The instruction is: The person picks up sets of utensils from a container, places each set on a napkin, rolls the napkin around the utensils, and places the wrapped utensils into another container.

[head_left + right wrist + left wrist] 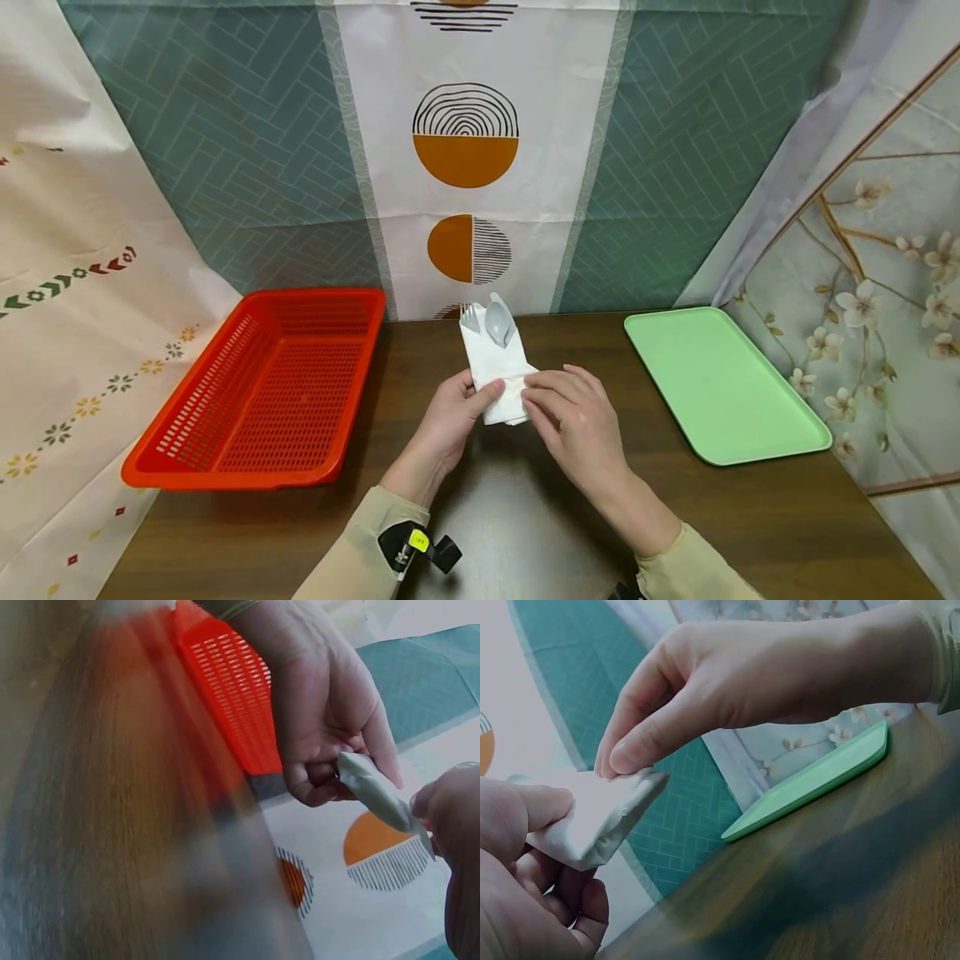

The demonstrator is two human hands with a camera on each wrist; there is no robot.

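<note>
A folded white napkin (pixel 495 358) is wrapped about a grey plastic fork (pixel 470 318) and a grey spoon (pixel 497 325), whose heads stick out at its far end. Behind the spoon shows another pale tip, its kind unclear. My left hand (pixel 448 415) grips the napkin's lower left side, thumb on top and fingers beneath. With thumb and fingertips, my right hand (pixel 583 425) pinches the napkin's right edge, seen closely in the left wrist view where the right hand (pixel 682 690) comes from above. The utensils' handles are hidden inside the napkin.
A red slotted plastic basket (pixel 330 450) stands to the left on the dark wooden table (pixel 517 517). On the right lies a light green tray (pixel 723 383). Patterned cloths hang behind and at both sides, with the back cloth (pixel 525 167) close beyond the table's far edge.
</note>
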